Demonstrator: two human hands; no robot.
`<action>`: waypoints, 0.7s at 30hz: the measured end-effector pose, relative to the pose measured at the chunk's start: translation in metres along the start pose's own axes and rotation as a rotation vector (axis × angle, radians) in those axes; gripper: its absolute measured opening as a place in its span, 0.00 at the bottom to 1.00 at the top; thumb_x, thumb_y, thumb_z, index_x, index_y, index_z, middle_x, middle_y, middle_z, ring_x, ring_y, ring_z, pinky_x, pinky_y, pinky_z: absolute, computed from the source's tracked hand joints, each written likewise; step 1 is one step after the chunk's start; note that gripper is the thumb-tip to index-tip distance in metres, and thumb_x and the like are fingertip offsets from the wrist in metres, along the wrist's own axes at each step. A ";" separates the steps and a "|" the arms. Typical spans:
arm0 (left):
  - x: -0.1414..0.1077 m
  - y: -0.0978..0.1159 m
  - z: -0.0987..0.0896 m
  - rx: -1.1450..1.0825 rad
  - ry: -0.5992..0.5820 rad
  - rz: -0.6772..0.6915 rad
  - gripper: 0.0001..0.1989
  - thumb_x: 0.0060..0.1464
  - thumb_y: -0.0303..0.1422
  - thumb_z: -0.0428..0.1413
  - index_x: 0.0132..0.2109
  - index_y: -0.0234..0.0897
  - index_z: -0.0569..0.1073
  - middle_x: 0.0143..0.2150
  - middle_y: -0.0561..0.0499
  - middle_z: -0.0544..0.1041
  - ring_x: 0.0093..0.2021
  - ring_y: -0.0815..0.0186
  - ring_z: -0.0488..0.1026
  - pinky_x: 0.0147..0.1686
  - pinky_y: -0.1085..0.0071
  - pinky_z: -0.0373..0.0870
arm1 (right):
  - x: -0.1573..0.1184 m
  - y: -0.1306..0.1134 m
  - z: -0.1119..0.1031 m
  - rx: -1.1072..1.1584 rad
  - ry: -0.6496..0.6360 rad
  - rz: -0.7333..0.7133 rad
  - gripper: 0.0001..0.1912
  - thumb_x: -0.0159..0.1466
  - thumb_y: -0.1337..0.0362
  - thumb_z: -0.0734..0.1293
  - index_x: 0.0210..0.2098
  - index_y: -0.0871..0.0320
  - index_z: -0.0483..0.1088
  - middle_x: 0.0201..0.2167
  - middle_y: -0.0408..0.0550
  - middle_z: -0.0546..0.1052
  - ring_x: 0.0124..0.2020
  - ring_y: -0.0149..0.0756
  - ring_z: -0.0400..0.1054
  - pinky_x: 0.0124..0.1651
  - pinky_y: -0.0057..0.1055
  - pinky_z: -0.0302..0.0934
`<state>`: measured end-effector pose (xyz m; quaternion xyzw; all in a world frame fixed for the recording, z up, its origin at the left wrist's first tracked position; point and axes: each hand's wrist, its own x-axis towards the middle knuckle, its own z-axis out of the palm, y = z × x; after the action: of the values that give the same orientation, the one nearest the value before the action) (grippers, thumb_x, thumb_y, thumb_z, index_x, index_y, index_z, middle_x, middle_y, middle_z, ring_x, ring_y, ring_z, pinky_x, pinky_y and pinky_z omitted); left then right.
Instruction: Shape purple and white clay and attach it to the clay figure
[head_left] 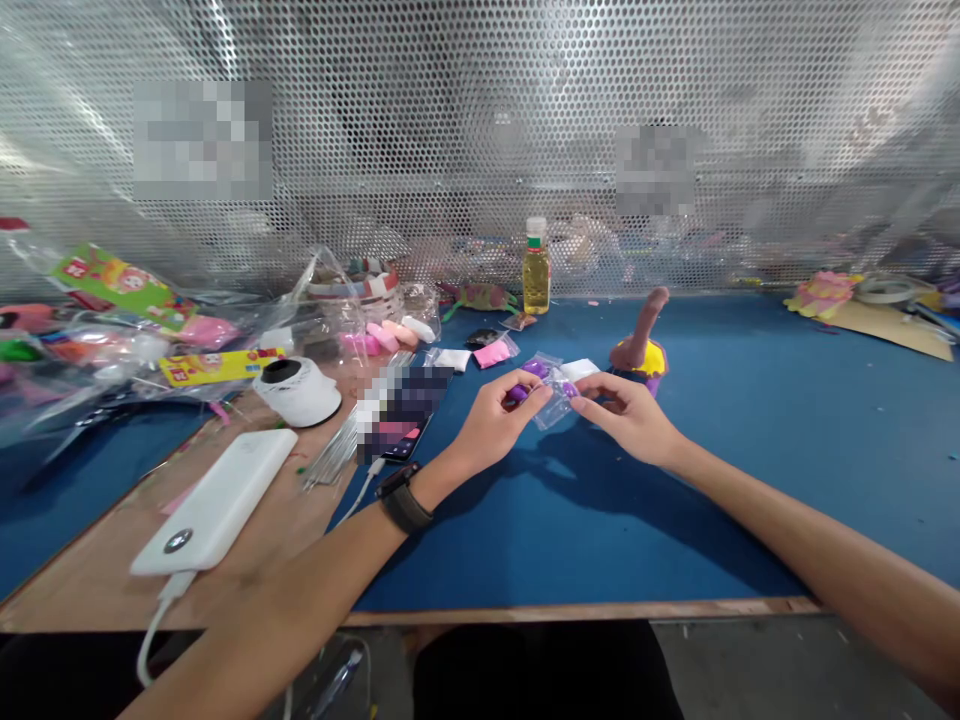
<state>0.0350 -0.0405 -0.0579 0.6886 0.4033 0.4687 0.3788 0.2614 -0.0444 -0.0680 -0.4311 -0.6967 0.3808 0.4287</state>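
Perforated metal (450, 60) backs the blue table (765, 460); left hand (496, 418) and right hand (631, 412) both pinch a clear packet (553, 404) showing purple, yellow bottle (535, 282) at twelve o'clock.

blue-and-brown tabletop (787, 420) | white power bank (225, 490) | phone (420, 400) | yellow-liquid bottle (536, 280) | pink packet (493, 353)

1. The one view is worn on the person's head, looking from above the lap (547, 675) forward and down over the desk (772, 440).
2. It faces a perforated metal screen (450, 90) across the upper part, roughly straight on.
3. The left hand (495, 418) and right hand (637, 418) sit near its middle, closer than the screen.
4. Its wide span takes in the desk's front edge (585, 613) and some floor (750, 665) below.
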 end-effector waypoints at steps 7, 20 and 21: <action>-0.001 0.000 0.003 -0.010 -0.032 -0.030 0.16 0.62 0.46 0.60 0.40 0.37 0.76 0.28 0.55 0.71 0.26 0.71 0.64 0.27 0.73 0.63 | -0.001 -0.003 0.002 -0.195 0.059 -0.139 0.17 0.64 0.51 0.73 0.47 0.54 0.74 0.35 0.45 0.77 0.31 0.33 0.69 0.30 0.31 0.62; -0.007 0.008 0.004 -0.027 -0.136 -0.086 0.19 0.64 0.47 0.56 0.43 0.34 0.78 0.25 0.55 0.69 0.25 0.70 0.66 0.27 0.74 0.63 | 0.000 -0.004 -0.001 -0.744 0.239 -0.671 0.07 0.71 0.64 0.66 0.44 0.55 0.77 0.39 0.48 0.86 0.31 0.34 0.80 0.37 0.29 0.75; -0.007 0.008 0.004 -0.035 -0.142 -0.091 0.19 0.64 0.47 0.56 0.42 0.34 0.78 0.25 0.55 0.69 0.25 0.70 0.67 0.27 0.73 0.63 | 0.000 -0.004 -0.001 -0.774 0.243 -0.702 0.07 0.71 0.65 0.66 0.44 0.55 0.78 0.40 0.48 0.86 0.33 0.35 0.81 0.38 0.30 0.76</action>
<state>0.0388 -0.0508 -0.0542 0.6944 0.3980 0.4080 0.4393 0.2614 -0.0452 -0.0639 -0.3394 -0.8339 -0.1227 0.4174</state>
